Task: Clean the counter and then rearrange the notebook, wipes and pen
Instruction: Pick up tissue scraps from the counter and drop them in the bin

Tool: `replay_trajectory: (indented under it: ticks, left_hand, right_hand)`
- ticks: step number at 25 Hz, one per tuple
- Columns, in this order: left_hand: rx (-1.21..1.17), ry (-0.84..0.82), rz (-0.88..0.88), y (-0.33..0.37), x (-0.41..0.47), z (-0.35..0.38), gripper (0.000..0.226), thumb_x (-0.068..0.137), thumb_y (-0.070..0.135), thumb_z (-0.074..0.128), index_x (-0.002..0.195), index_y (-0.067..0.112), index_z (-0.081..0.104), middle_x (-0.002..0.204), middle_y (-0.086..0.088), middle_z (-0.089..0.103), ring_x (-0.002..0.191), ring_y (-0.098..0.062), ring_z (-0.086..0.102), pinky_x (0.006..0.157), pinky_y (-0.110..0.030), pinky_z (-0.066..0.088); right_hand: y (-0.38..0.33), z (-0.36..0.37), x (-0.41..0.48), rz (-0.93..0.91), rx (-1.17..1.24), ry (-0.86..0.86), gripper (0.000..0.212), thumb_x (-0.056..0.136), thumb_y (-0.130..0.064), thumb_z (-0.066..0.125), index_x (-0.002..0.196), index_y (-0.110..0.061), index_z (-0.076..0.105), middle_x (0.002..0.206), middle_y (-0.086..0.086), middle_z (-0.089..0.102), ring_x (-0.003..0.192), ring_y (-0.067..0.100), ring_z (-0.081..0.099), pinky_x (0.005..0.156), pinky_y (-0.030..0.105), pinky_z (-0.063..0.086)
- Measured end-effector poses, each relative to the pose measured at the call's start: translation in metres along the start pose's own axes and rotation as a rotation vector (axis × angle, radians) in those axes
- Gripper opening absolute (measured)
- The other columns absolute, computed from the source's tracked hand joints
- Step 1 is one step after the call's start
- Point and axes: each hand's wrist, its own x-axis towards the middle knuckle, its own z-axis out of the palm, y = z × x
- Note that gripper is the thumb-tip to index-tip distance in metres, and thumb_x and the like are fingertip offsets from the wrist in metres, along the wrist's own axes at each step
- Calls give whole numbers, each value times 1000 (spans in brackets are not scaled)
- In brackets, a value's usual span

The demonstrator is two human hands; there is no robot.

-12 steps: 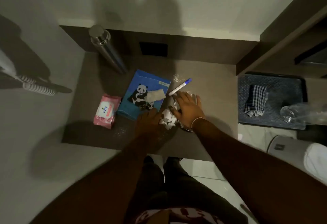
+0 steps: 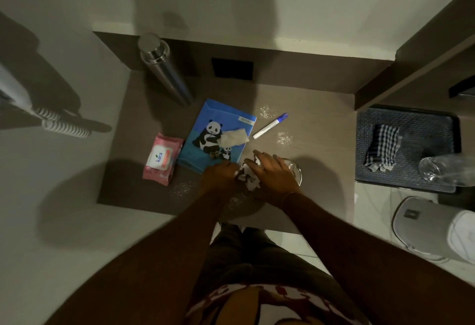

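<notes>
Head view:
Left hand (image 2: 218,177): curled, fingertips touching crumpled white paper scraps (image 2: 248,175); firm pinch or not, cannot tell.
Right hand (image 2: 273,175): spread flat, pressing scraps beside clear glass bowl (image 2: 295,170).
Blue panda-print notebook (image 2: 218,134): mid brown counter (image 2: 321,160), 1 used white wipe sheet (image 2: 235,138) on top.
Pink wipes pack (image 2: 162,159): just left of notebook.
White blue-capped pen (image 2: 270,126): right of notebook.
Step, judged: gather scraps into bowl; sweep inward, cupped, then clear white crumbs (image 2: 284,138).

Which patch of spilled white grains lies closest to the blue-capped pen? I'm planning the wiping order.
The patch of white grains just beyond the white pen with blue cap, beside the blue panda notebook's far corner. The others lie farther toward the counter's front.
</notes>
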Motion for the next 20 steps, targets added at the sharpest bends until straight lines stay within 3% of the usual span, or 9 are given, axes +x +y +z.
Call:
replay_trajectory:
  ticks: [2,5,11,15,20]
  left_hand:
    - [13,60,-21,-6,-1,-5,45,104,51,49,132,19,62,132,-4,67,120,-20,64,107,-40,47]
    - [-22,112,-153,-15,-1,-13,41,103,45,50,134,21,61,134,-3,66,125,-22,61,114,-45,39]
    - [-87,41,-217,-33,10,-24,43,94,27,64,136,25,61,158,-2,39,146,-31,38,120,-57,33]
    - [-199,-60,-220,-42,23,-18,37,98,22,63,133,13,61,147,-10,48,133,-32,50,111,-49,47]
    - [-266,-38,-202,-50,25,-9,30,101,17,57,127,6,66,141,-16,53,126,-34,54,109,-48,48]
  right_hand:
    - [-9,0,3,-10,14,-1,96,82,-47,82,163,-31,33,173,14,25,153,38,36,120,54,39]
    - [-22,3,6,0,76,-17,87,83,-41,83,158,-33,39,172,14,24,149,39,40,113,52,50]
    - [-32,7,10,41,157,-31,73,88,-31,80,154,-31,48,172,11,22,151,38,34,111,51,50]
    - [-36,11,12,22,158,-60,53,95,-29,74,145,-25,59,167,9,28,151,33,36,109,47,53]
    - [-41,0,20,13,154,-85,38,99,-20,67,136,-15,66,153,11,51,138,32,52,105,40,52]
